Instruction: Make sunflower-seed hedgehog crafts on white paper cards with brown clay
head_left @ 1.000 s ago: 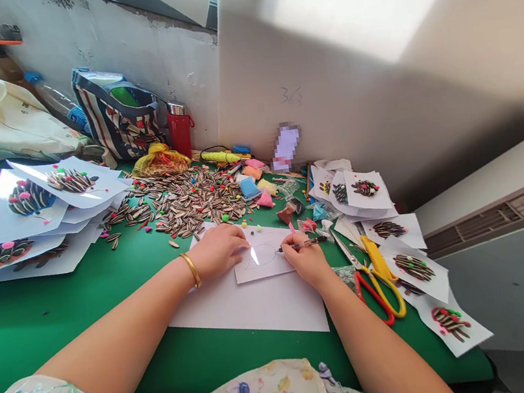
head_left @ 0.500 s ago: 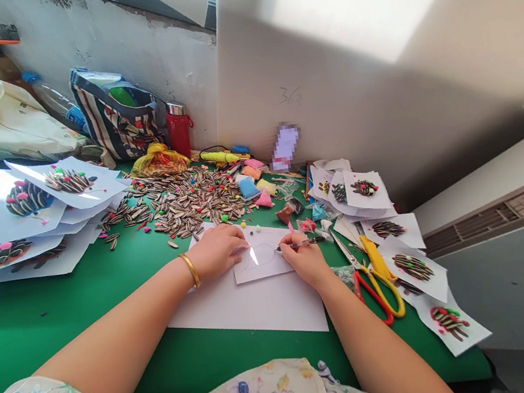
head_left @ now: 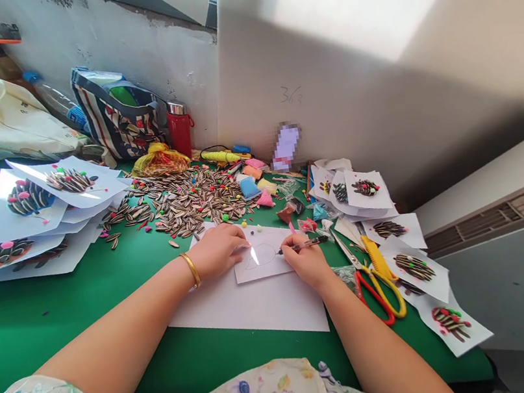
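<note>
Drawing now: right hand (head_left: 307, 262) pinches the pen (head_left: 306, 243), left hand (head_left: 218, 250) lies flat on the small sheet (head_left: 267, 266). Loose seeds (head_left: 188, 201) at twelve o'clock could slip under and jog the line.

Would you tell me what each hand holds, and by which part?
The right hand grips a pen by its barrel near the tip, which touches the white card. The left hand grips nothing; it presses flat on that card.
</note>
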Tool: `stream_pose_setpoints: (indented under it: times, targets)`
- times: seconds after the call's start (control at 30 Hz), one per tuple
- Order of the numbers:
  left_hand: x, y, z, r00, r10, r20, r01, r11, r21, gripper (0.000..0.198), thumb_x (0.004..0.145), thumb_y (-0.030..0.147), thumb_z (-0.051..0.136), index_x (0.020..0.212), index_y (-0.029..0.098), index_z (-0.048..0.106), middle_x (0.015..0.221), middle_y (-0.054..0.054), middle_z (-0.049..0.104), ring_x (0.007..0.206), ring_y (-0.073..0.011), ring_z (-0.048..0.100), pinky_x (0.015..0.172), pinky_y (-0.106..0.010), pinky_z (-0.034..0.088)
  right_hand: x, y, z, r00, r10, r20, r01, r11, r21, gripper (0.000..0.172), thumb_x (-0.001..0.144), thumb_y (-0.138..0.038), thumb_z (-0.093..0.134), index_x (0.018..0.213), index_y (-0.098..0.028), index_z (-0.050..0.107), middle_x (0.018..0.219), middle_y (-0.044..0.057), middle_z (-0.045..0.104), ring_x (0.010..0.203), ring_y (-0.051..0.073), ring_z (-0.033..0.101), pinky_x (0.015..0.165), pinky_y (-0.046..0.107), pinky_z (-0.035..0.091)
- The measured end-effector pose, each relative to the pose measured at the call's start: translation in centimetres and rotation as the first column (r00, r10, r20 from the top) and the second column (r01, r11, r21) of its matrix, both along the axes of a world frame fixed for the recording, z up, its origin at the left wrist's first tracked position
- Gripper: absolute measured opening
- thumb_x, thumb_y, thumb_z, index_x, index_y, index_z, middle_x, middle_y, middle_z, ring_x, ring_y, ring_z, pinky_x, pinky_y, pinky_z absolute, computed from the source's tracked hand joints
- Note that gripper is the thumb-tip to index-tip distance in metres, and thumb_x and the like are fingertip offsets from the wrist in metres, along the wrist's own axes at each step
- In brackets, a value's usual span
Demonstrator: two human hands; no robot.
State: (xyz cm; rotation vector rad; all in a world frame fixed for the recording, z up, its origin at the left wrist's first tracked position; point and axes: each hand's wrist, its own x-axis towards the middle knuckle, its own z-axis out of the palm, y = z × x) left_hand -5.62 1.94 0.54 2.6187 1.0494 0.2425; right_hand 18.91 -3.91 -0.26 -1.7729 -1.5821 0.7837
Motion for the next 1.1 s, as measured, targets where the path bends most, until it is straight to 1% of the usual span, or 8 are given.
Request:
stream_pose_setpoints:
  times: [0.3, 0.57, 0.73, 0.97, 1.1]
  targets:
    - [-0.11, 0.06, -0.22, 1.0, -0.006, 0.02, 0.006, 1.0, 0.008, 0.03, 0.083, 0.023, 0.069, 0.112, 0.029, 0.073, 0.117, -0.005, 0.066, 0.114, -0.026, 0.056, 0.095, -0.038, 0.04, 0.21, 0.29, -0.31, 0.999, 0.02, 0.042, -0.021, 1.0, 0.021, 0.017, 0.076, -0.036, 0.052, 0.072, -0.024, 0.063, 0.071, 0.001, 0.064, 0.069, 0.02, 0.057, 0.063, 0.03, 0.044]
    - [0.04, -0.01, 0.22, 1.0, -0.01, 0.002, 0.01, 1.0, 0.004, 0.029, 0.084, 0.022, 0.067, 0.112, 0.028, 0.073, 0.118, -0.006, 0.066, 0.113, -0.0261, 0.056, 0.094, -0.038, 0.041, 0.21, 0.21, -0.15, 1.0, -0.004, 0.015, 0.004, 1.0, 0.002, 0.017, 0.078, -0.036, 0.052, 0.074, -0.024, 0.062, 0.067, -0.001, 0.062, 0.064, 0.019, 0.055, 0.06, 0.029, 0.041]
    - [0.01, -0.04, 0.19, 1.0, -0.006, 0.004, 0.006, 1.0, 0.002, 0.029, 0.084, 0.021, 0.068, 0.112, 0.028, 0.073, 0.118, -0.006, 0.066, 0.114, -0.0262, 0.056, 0.095, -0.038, 0.041, 0.17, 0.22, -0.05, 1.0, -0.011, 0.006, 0.011, 1.0, 0.001, 0.016, 0.078, -0.035, 0.052, 0.074, -0.024, 0.062, 0.068, -0.001, 0.063, 0.063, 0.018, 0.056, 0.06, 0.029, 0.042]
    - [0.01, -0.04, 0.04, 1.0, -0.002, 0.004, 0.002, 1.0, 0.002, 0.03, 0.084, 0.022, 0.068, 0.113, 0.028, 0.073, 0.118, -0.005, 0.066, 0.115, -0.0266, 0.056, 0.095, -0.039, 0.041, -0.16, -0.14, 0.21, 1.0, 0.008, -0.029, -0.009, 0.999, -0.031, 0.013, 0.076, -0.032, 0.052, 0.07, -0.025, 0.062, 0.061, -0.002, 0.061, 0.061, 0.018, 0.056, 0.059, 0.029, 0.043]
    - [0.02, -0.02, -0.01, 1.0, -0.001, 0.009, 0.001, 1.0, 0.005, 0.029, 0.083, 0.022, 0.069, 0.111, 0.028, 0.073, 0.118, -0.005, 0.066, 0.115, -0.0263, 0.057, 0.095, -0.039, 0.041, -0.75, -0.66, 0.45, 0.996, 0.069, -0.059, -0.07, 0.997, -0.017, 0.013, 0.077, -0.034, 0.054, 0.074, -0.024, 0.062, 0.064, -0.001, 0.063, 0.063, 0.018, 0.057, 0.06, 0.029, 0.044]
